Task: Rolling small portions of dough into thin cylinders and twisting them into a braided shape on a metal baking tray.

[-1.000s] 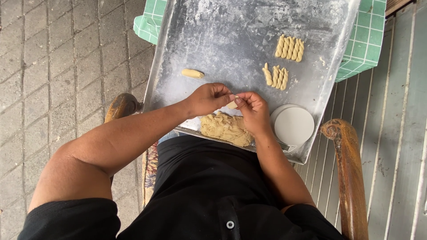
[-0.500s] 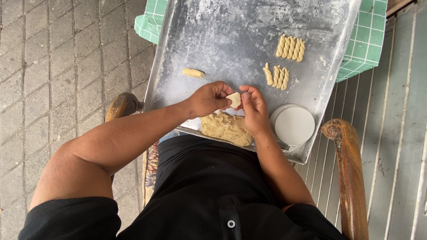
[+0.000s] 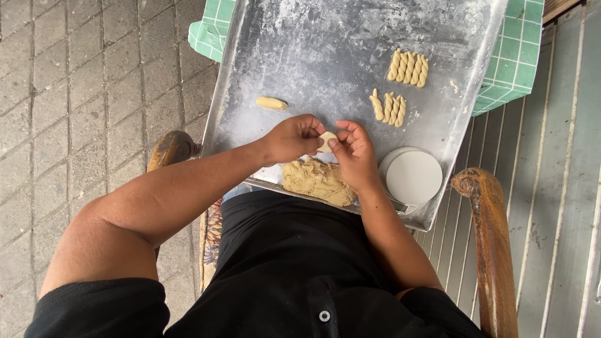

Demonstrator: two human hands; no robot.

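Nearest is the person's lap in black cloth, with a rusty chair arm (image 3: 485, 244) on the right and another (image 3: 170, 147) on the left. A floured metal tray (image 3: 300, 56) rests across the lap, its near edge just past the waist.

On the tray's near edge lies a dough lump (image 3: 317, 180), and just right of it a round white lid (image 3: 413, 177) sits in the near right corner. Directly above the lump the two hands meet: the left hand (image 3: 289, 138) and right hand (image 3: 355, 153) are together, fingertips pinched on a small dough piece (image 3: 327, 140) held just off the tray. By the look of it, the step in hand is shaping a pinched-off bit of dough. The next move likely calls for rolling or twisting it with light pressure, since the piece is small and soft.

Farther out, a plain dough roll (image 3: 271, 103) lies on the left, and two clusters of twisted pieces (image 3: 389, 107) (image 3: 408, 67) lie on the right. The far left of the tray is bare and floured, giving open room. The raised rim bounds the tray, with a green checked cloth (image 3: 510, 62) under the far end. Paving lies left, grey slats right.
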